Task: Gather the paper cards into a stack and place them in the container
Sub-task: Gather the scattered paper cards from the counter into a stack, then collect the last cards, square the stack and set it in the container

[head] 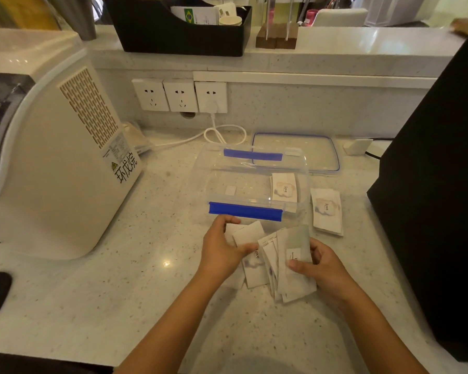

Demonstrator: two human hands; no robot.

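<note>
A clear plastic container (214,168) with blue clips stands open on the counter, and one white "love" card (284,188) leans inside it at the right. Just in front of it my left hand (222,248) pinches a few white cards (247,233) between thumb and fingers. My right hand (319,265) holds a fanned bunch of cards (292,271) upright beside them. The two bunches overlap between my hands. A small pile of cards (326,211) lies on the counter to the container's right.
The container's lid (319,152) lies flat behind it. A white appliance (54,163) stands at the left, a tall black object (438,184) at the right. A white cable (222,133) runs from the wall sockets (179,95).
</note>
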